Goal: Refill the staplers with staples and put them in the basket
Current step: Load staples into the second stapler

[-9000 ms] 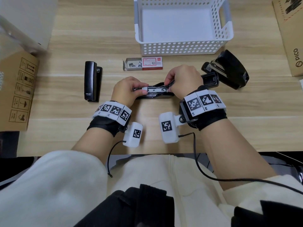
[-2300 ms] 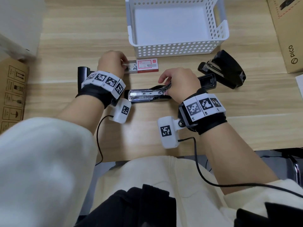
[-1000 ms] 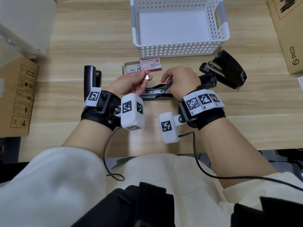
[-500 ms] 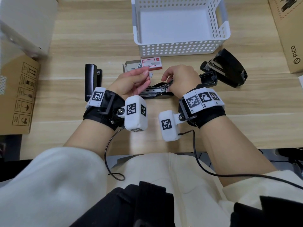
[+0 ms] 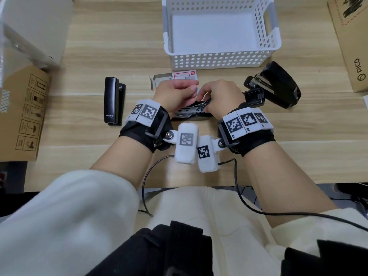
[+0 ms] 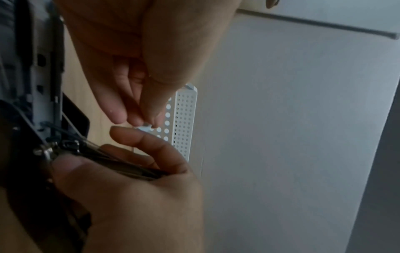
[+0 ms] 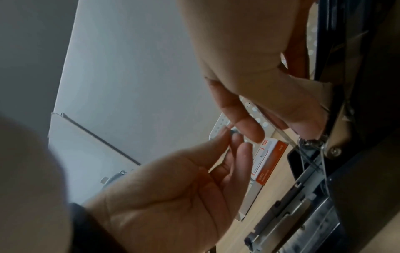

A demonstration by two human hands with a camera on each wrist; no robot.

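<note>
An open black stapler (image 5: pixel 191 114) lies on the table between my hands, its metal magazine (image 7: pixel 303 214) exposed and its lid (image 5: pixel 253 96) swung back to the right. My right hand (image 5: pixel 219 98) grips the stapler's spring rod (image 6: pixel 121 162) between thumb and fingers. Just above the magazine, my left hand (image 5: pixel 175 94) pinches a small strip of staples (image 6: pixel 146 128) close to the right index fingertip. The staple box (image 5: pixel 175 77) sits slid open behind the hands. The white perforated basket (image 5: pixel 219 60) stands further back with nothing in it.
A slim black stapler (image 5: pixel 113 103) lies shut at the left. A bulkier black stapler (image 5: pixel 276 84) rests at the right, by the basket's corner. Cardboard boxes stand at the left edge (image 5: pixel 23 116) and the right edge (image 5: pixel 350 36).
My left hand left the stapler, reached into the staple box, and came back to the right hand with a staple strip. The right hand has stayed on the open stapler.
</note>
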